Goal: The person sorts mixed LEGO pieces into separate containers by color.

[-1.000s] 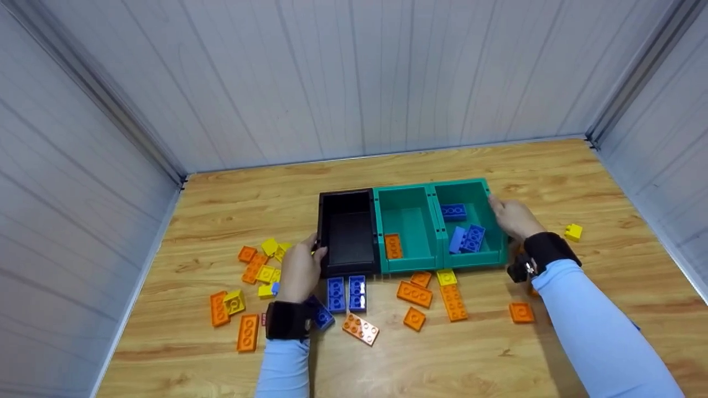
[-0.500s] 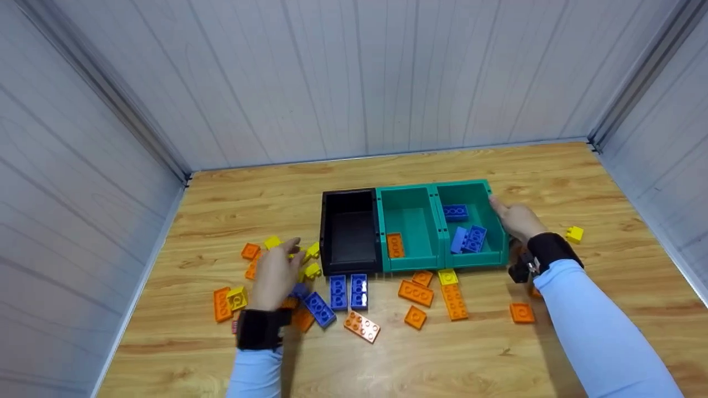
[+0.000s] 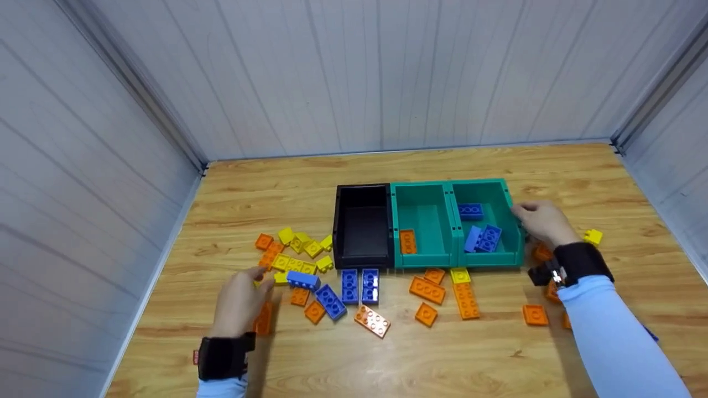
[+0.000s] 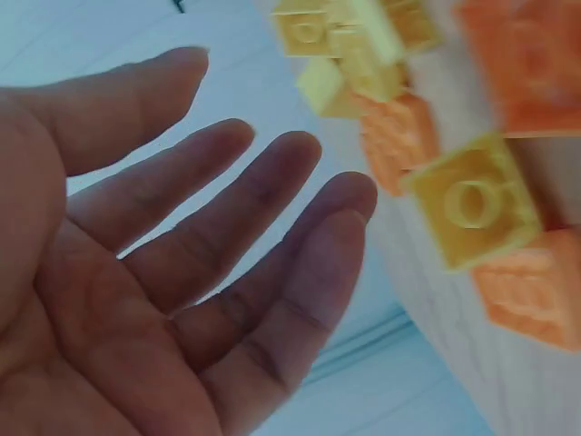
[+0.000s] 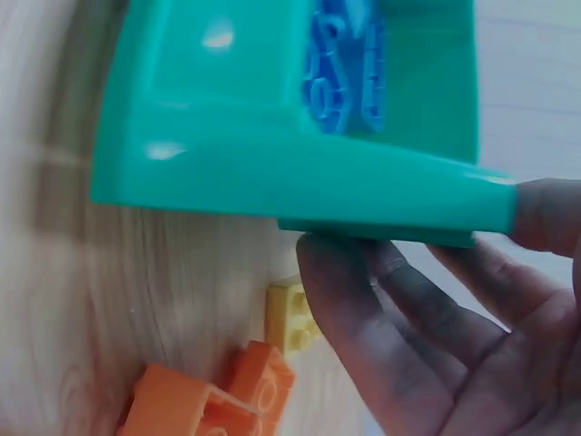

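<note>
Head view: a wooden table (image 3: 498, 359) holds three bins in a row, with toy bricks lying in front and to the left.
Bins: black bin (image 3: 362, 226) on the left, middle teal bin (image 3: 425, 224), right teal bin (image 3: 489, 221); all three touch side by side.
In the bins: one orange brick (image 3: 407, 241) in the middle bin, blue bricks (image 3: 483, 237) in the right one.
Left hand: the left hand (image 3: 239, 301) hovers low over the bricks at the left, palm down, holding nothing.
Left wrist view: shows what the head view cannot, the palm with fingers (image 4: 272, 182) straight and spread; a yellow brick (image 4: 472, 202) and blurry orange ones lie just past the fingertips.
Right hand: the right hand (image 3: 545, 221) is at the outer wall of the right teal bin.
Right wrist view: the thumb lies on the bin's rim and the fingers (image 5: 390, 327) lie under the edge, so it seems to hold the wall lightly; the fingers look nearly straight.
Hidden: the left hand covers part of an orange brick (image 3: 263, 319); the right wrist and its strap hide some orange bricks near the right bin.
Hard to see: both wrist views are blurry, and the right one cuts off most of the bin.
Far right: a small yellow brick (image 3: 592, 237) sits alone beside the right wrist.
</note>
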### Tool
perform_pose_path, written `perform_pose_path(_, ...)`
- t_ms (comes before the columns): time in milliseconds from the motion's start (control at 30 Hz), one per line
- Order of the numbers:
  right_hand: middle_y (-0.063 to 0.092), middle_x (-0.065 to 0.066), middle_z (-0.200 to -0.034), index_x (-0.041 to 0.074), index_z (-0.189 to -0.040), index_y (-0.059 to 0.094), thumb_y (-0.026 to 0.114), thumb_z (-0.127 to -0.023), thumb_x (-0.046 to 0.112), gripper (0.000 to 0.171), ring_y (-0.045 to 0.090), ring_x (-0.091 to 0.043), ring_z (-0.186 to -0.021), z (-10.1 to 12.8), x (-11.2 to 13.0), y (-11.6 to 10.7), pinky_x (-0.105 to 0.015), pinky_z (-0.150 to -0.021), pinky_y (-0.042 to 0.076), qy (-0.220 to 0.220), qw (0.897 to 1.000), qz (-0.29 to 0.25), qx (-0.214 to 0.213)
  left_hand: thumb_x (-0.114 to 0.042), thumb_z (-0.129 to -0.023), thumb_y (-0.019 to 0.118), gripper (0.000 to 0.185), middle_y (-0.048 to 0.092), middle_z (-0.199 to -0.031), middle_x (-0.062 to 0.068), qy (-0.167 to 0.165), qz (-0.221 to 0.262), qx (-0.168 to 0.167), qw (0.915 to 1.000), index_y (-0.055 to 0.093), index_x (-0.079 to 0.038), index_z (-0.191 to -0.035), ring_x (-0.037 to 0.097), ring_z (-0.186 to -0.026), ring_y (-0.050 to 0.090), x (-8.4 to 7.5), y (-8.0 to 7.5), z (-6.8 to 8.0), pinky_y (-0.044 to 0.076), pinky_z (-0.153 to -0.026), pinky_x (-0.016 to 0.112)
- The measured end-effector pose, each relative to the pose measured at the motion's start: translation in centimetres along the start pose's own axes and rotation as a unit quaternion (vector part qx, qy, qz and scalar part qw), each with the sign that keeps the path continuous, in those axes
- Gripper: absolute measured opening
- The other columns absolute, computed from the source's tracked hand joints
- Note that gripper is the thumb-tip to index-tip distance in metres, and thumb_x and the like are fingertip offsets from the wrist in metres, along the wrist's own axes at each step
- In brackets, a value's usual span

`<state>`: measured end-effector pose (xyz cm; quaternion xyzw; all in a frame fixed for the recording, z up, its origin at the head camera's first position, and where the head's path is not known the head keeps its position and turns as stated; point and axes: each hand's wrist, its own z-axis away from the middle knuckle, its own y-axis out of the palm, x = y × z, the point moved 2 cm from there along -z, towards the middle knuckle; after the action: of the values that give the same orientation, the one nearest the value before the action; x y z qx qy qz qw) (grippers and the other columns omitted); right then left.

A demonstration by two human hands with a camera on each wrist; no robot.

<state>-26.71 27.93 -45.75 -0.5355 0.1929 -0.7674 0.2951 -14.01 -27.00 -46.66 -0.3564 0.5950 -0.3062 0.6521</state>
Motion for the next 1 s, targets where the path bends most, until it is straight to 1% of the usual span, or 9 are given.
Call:
perform_pose_path(100,0.043,-0.032,-0.142,-0.004,-0.151,0.033,0.039,-0.105,0.044,0.067,0.054,-0.034,-0.11,1.2,-0.6,0.4,-0.039,-0.081,0.054,-0.002,1.0,-0.016,-0.001,-0.014,-0.09,0.074,0.041,0.063,-0.115,0.027,-0.014,-0.031,-0.005,0.9994,0.065,0.003,-0.126,0.034,-0.089,0.063,0.5,1.0,1.1,0.053,-0.071,0.046)
perform_pose_path(200,0.043,-0.032,-0.142,-0.005,-0.15,0.034,0.04,-0.105,0.045,0.068,0.057,-0.035,-0.11,2.3,-1.4,1.2,-0.039,-0.079,0.057,0.003,0.999,-0.053,-0.003,-0.016,-0.085,0.078,0.048,0.058,-0.115,0.028,-0.041,-0.063,-0.011,0.9971,0.063,0.003,-0.127,0.044,-0.105,0.054,1.0,1.7,2.1,0.047,-0.084,0.054)
perform_pose_path(367,0.035,-0.032,-0.149,-0.004,-0.151,0.034,0.041,-0.102,0.053,0.075,0.046,-0.041,-0.126,3.7,-2.4,2.7,-0.048,-0.093,0.051,0.0,0.995,-0.09,-0.035,-0.015,-0.083,0.08,0.051,0.055,-0.117,0.031,-0.088,-0.082,0.017,0.9926,0.062,0.005,-0.127,0.05,-0.105,0.052,1.8,2.2,3.0,0.044,-0.085,0.059)
perform_pose_path(567,0.038,-0.03,-0.148,-0.001,-0.151,0.036,0.041,-0.099,0.06,0.081,0.041,-0.042,-0.131,4.7,-3.1,3.9,-0.053,-0.103,0.04,-0.013,0.992,-0.099,-0.078,-0.006,-0.082,0.078,0.044,0.062,-0.113,0.027,-0.085,-0.087,0.058,0.9909,0.064,0.005,-0.123,0.046,-0.102,0.059,2.5,2.5,2.8,0.048,-0.083,0.057)
perform_pose_path(700,0.04,-0.028,-0.148,0.002,-0.151,0.037,0.043,-0.097,0.062,0.081,0.042,-0.042,-0.132,4.8,-3.4,4.6,-0.054,-0.103,0.04,-0.006,0.987,-0.13,-0.09,-0.003,-0.084,0.075,0.042,0.064,-0.116,0.026,-0.08,-0.078,0.058,0.9921,0.064,0.005,-0.124,0.045,-0.107,0.059,2.0,2.4,2.4,0.048,-0.086,0.057)
perform_pose_path(767,0.039,-0.027,-0.149,0.004,-0.152,0.037,0.044,-0.096,0.063,0.082,0.04,-0.042,-0.133,4.8,-3.5,4.8,-0.055,-0.105,0.039,0.002,0.986,-0.142,-0.09,-0.005,-0.086,0.074,0.042,0.063,-0.118,0.025,-0.064,-0.06,0.04,0.9954,0.063,0.004,-0.125,0.043,-0.109,0.059,1.1,2.3,2.2,0.047,-0.088,0.057)
perform_pose_path(867,0.041,-0.026,-0.148,0.005,-0.152,0.038,0.044,-0.096,0.064,0.082,0.041,-0.04,-0.132,4.8,-3.7,4.8,-0.054,-0.104,0.04,0.009,0.984,-0.149,-0.093,-0.006,-0.087,0.074,0.043,0.063,-0.119,0.023,-0.015,-0.017,-0.015,0.9996,0.063,0.0,-0.128,0.038,-0.105,0.06,-0.9,2.3,1.7,0.05,-0.086,0.053)
perform_pose_path(933,0.042,-0.026,-0.148,0.005,-0.152,0.038,0.045,-0.096,0.064,0.082,0.042,-0.04,-0.132,4.9,-3.7,4.7,-0.054,-0.104,0.041,0.009,0.984,-0.148,-0.096,-0.005,-0.085,0.076,0.045,0.063,-0.117,0.019,0.03,0.019,-0.056,0.9978,0.063,-0.003,-0.129,0.032,-0.099,0.062,-2.9,2.4,1.2,0.052,-0.081,0.047)
perform_pose_path(1000,0.045,-0.025,-0.146,0.005,-0.151,0.039,0.045,-0.096,0.064,0.081,0.044,-0.04,-0.13,4.8,-3.7,4.6,-0.053,-0.103,0.042,0.007,0.984,-0.147,-0.099,-0.002,-0.084,0.077,0.046,0.062,-0.114,0.016,0.07,0.064,-0.089,0.9915,0.065,-0.006,-0.128,0.028,-0.095,0.062,-5.3,2.8,0.5,0.055,-0.078,0.041)
